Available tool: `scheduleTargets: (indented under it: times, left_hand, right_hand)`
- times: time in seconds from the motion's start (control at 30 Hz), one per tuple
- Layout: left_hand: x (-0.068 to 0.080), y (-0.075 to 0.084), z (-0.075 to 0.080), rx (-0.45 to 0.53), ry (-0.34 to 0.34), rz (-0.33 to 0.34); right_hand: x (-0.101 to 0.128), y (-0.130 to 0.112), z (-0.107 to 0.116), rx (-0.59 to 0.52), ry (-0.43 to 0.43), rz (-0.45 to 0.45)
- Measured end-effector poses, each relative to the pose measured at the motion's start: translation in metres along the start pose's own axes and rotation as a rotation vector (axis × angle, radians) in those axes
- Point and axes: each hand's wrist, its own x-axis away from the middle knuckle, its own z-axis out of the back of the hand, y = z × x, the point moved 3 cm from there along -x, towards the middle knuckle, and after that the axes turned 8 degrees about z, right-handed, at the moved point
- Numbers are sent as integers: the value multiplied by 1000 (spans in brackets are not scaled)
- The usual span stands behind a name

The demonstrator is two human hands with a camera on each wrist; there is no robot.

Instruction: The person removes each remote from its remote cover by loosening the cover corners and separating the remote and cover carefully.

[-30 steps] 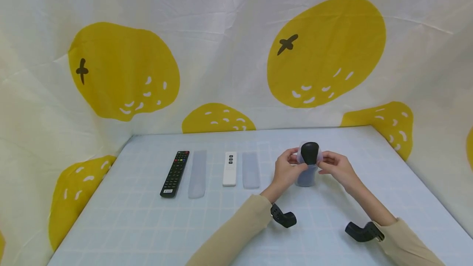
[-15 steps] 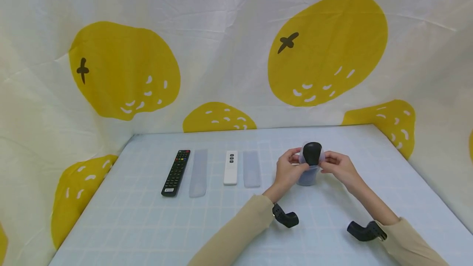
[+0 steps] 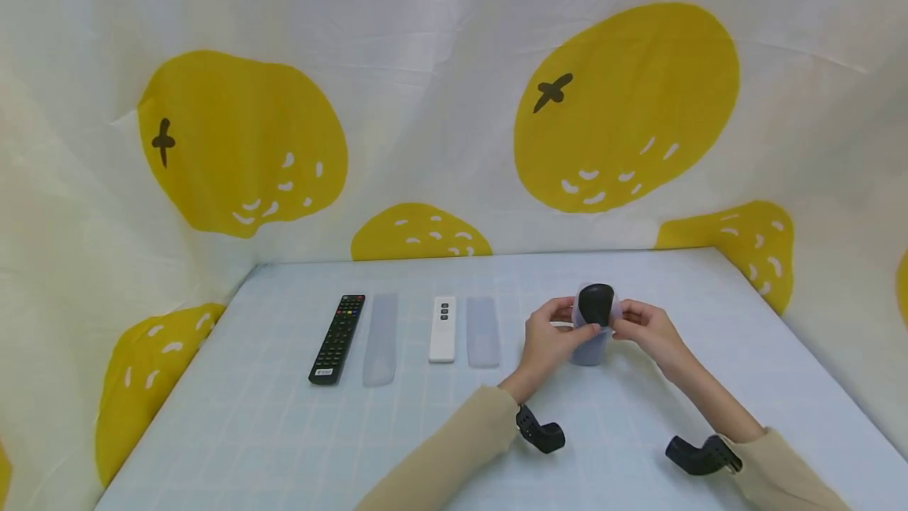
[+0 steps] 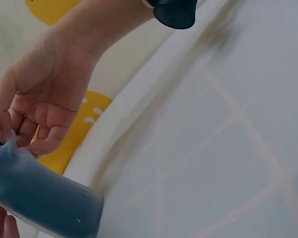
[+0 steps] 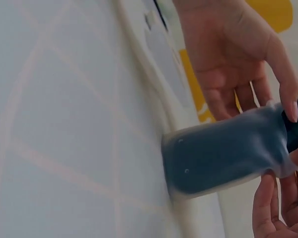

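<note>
A dark, round-ended remote control (image 3: pixel 596 303) stands upright partly inside a translucent, soft-looking sleeve (image 3: pixel 589 350), its black top sticking out. My left hand (image 3: pixel 552 340) pinches the sleeve's rim from the left, thumb against the front near the remote. From the right, my right hand (image 3: pixel 651 331) pinches the opposite rim. In the left wrist view, the sleeve (image 4: pixel 49 193) bottom rests on the table, and the right hand (image 4: pixel 49 94) curls its fingers at the mouth. The right wrist view shows the sleeve (image 5: pixel 223 153) stretched around the dark body, with the left thumb touching the remote.
To the left lie a long black remote (image 3: pixel 337 340), a long translucent sleeve (image 3: pixel 381 340), a white remote (image 3: pixel 443 330) and a shorter translucent sleeve (image 3: pixel 483 333). The table (image 3: pixel 284 448) has a pale checked cloth. A fruit-print curtain (image 3: pixel 440 124) hangs behind it.
The left thumb has shifted slightly across the sleeve's front, and the black top sits a little lower against the hands. The head view has tilted slightly. The other remotes and sleeves stay put.
</note>
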Motion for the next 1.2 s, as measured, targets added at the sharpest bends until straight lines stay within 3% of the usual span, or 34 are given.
scheduleTargets:
  times: [0.23,0.37,0.57,0.87,1.2]
  left_hand:
    - [3,6,-1,-74,58,-96]
    - [1,13,-4,-44,105,-92]
    - [-5,14,-5,-24,155,-73]
    - [-16,8,-3,-20,100,-21]
    - [-19,5,-2,4,42,-81]
  right_hand:
    - [6,-3,4,1,47,70]
    - [4,-5,8,29,69,104]
    - [-3,-2,8,49,65,48]
    - [-5,4,6,44,48,-11]
    - [-6,2,11,58,46,-30]
